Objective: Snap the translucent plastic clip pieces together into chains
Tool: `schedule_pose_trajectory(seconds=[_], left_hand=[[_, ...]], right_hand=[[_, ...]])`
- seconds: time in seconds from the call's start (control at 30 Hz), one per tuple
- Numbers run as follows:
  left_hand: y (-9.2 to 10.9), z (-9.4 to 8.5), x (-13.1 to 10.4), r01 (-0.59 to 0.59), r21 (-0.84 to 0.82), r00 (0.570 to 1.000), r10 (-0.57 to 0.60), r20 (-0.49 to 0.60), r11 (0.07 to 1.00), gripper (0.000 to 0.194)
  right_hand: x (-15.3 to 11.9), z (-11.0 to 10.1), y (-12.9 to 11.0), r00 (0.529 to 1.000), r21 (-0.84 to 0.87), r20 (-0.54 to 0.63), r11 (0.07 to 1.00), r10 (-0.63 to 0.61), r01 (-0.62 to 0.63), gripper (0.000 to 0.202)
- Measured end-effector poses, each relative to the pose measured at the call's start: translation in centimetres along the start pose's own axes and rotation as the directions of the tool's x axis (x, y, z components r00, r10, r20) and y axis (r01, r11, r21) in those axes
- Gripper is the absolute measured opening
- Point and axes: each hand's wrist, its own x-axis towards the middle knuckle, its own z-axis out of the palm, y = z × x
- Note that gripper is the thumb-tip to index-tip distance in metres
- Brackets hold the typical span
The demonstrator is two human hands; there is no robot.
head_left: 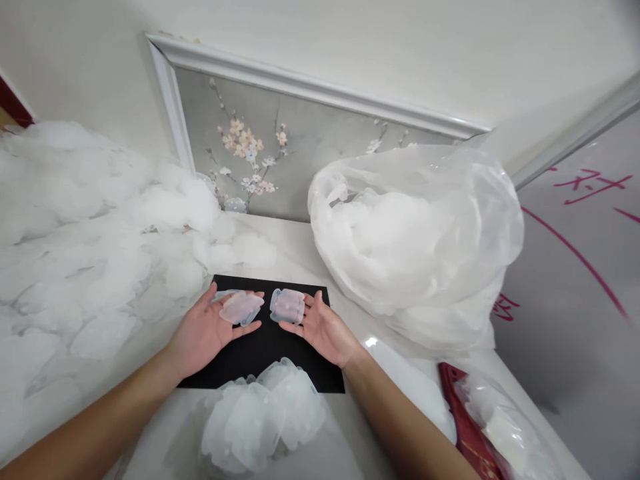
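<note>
Translucent plastic is everywhere here, and you have one piece of it in each hand over the black mat (260, 350). Your left hand (203, 333) lies palm up with a flat, pinkish-clear plastic piece (241, 308) pinched lightly between thumb and fingertips; the fingers are only half curled, not clamped. Your right hand (325, 330) does the same with a second plastic piece (287, 305), a little squarer and showing small bumps (studs or snaps, too small to tell). The two pieces sit side by side, just apart, above the mat's far edge.

By the look of it you are at the pairing stage: two halves picked up and brought level, not yet joined. Bringing them together would call for lining up the edges squarely before any pressing, since both pieces look thin and bendy and would slip out of so loose a hold.

As for containers: the big clear plastic bag (450, 200) on your right stands open and is filled with a white, cloudy mass of similar pieces. A loose heap (85, 267) of them spreads across the table on your left, and a smaller pile (265, 413) lies just near your wrists, overlapping the mat's near edge. A red tray-like thing (463, 427) at the lower right holds another bagged lot.
</note>
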Motion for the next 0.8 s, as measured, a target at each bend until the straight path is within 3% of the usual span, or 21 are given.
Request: schedule_pose_trajectory(seconds=[0.1, 0.2, 0.3, 0.4, 0.47, 0.53, 0.6, 0.67, 0.73, 0.8], left_hand=[[-0.5, -0.2, 0.0, -0.048, 0.262, 0.999, 0.052, -0.006, 0.964, 0.017], [-1.0, -0.4, 0.1, -0.052, 0.432, 0.998, 0.056, 0.004, 0.9, 0.034], [-1.1, -0.4, 0.1, -0.061, 0.485, 0.998, 0.061, 0.015, 0.872, 0.032], [-0.8, -0.5, 0.1, -0.082, 0.58, 0.997, 0.061, 0.056, 0.81, 0.033], [-0.6, -0.6, -0.1, -0.114, 0.693, 0.992, 0.043, 0.119, 0.712, 0.036], [-0.5, -0.5, -0.3, -0.146, 0.819, 0.988, 0.042, 0.148, 0.555, 0.035], [-0.3, -0.1, -0.7, -0.178, 0.906, 0.984, 0.094, 0.153, 0.384, 0.03], [0.3, 0.5, -1.3, -0.19, 0.937, 0.975, 0.168, 0.144, 0.294, 0.025], [1.3, 1.3, -2.1, -0.188, 0.922, 0.964, 0.244, 0.107, 0.337, 0.021], [2.5, 2.1, -3.1, -0.185, 0.863, 0.956, 0.29, 0.046, 0.471, 0.019]], right_hand=[[0.1, 0.0, 0.2, 0.998, -0.156, -0.02, 0.986, -0.055, 0.051, 0.055], [0.1, 0.0, 0.4, 0.994, -0.223, -0.071, 0.973, -0.082, 0.064, 0.055], [0.1, -0.1, 0.4, 0.994, -0.252, -0.071, 0.966, -0.084, 0.064, 0.054], [0.1, -0.3, 0.6, 0.993, -0.396, -0.042, 0.914, -0.11, 0.084, 0.043], [0.1, -0.4, 0.8, 0.986, -0.542, -0.049, 0.834, -0.158, 0.107, 0.038], [0.1, -0.3, 1.0, 0.972, -0.691, -0.053, 0.711, -0.23, 0.13, 0.029], [0.0, -0.1, 0.8, 0.952, -0.793, -0.029, 0.586, -0.305, 0.164, 0.018], [-0.3, 0.2, 0.2, 0.926, -0.813, -0.03, 0.548, -0.376, 0.196, 0.013], [-0.8, 0.5, -0.8, 0.905, -0.744, -0.102, 0.636, -0.413, 0.207, 0.014], [-1.4, 0.8, -1.8, 0.92, -0.618, -0.138, 0.757, -0.368, 0.21, 0.019]])
